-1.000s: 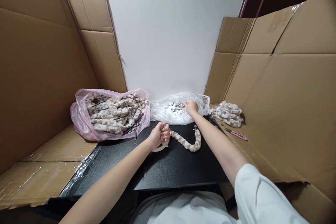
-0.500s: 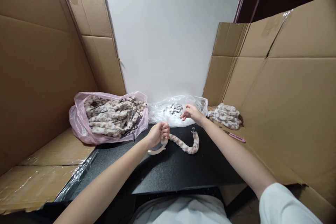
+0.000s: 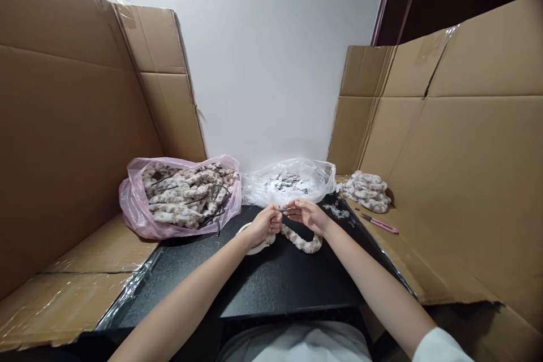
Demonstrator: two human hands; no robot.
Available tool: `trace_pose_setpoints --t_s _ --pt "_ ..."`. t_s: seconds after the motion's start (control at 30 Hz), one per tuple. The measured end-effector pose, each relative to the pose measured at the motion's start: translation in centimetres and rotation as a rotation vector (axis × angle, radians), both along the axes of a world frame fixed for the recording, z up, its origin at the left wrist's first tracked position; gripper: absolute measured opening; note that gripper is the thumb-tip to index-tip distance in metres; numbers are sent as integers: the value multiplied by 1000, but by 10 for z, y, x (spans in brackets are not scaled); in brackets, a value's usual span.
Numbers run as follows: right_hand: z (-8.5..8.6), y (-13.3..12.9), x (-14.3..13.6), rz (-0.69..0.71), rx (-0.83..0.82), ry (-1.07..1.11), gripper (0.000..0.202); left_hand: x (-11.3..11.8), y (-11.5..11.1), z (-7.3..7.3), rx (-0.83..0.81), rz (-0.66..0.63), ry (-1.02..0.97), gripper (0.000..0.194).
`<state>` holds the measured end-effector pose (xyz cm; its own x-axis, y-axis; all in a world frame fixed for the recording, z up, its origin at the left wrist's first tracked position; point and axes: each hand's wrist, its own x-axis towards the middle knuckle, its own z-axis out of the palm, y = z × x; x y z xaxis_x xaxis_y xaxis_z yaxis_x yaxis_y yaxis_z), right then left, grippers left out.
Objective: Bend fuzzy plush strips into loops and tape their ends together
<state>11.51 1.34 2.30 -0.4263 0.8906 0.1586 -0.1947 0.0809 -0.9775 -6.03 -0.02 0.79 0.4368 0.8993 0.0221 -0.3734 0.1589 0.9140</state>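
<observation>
My left hand (image 3: 265, 225) is closed round one end of a fluffy white-and-brown strip (image 3: 303, 242), which curves to the right over the black table (image 3: 288, 288). Under and beside that hand lies a pale ring-shaped roll (image 3: 255, 249), partly hidden by it. My right hand (image 3: 306, 215) has its fingertips at the left fingers, above the strip. Whatever small piece may be between those fingertips is too small to make out. The strip's far end is hidden behind the right hand.
A pink bag (image 3: 129, 203) of fluffy strips stands at the left, a clear bag (image 3: 257, 188) of small flat pieces at the back. On the right are stacked fluffy loops (image 3: 367, 191), a pink cutter (image 3: 382, 225) and fluff scraps (image 3: 337, 211). Cardboard walls (image 3: 466, 181) rise on both sides.
My right hand has come from the clear bag down and back to my left hand. The view has shifted slightly, and fluff scraps now show beyond the right hand.
</observation>
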Motion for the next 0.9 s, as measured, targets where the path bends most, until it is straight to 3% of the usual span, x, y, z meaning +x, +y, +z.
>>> trace_pose_setpoints --t_s 0.27,0.43,0.57,0.7,0.9 --pt "-21 1 -3 -359 230 -98 39 -2 -10 -9 51 24 -31 16" --pt "-25 1 -2 -483 284 -90 44 1 -12 -13 89 28 18 15" --pt "-29 4 -1 -486 285 -106 24 -1 -15 -10 79 -27 66 27" --pt "-32 4 -1 -431 309 -166 17 -4 -16 -7 -3 -88 110 23" --pt "-33 -1 -2 -388 391 -288 20 -1 -16 -11 41 12 43 18"
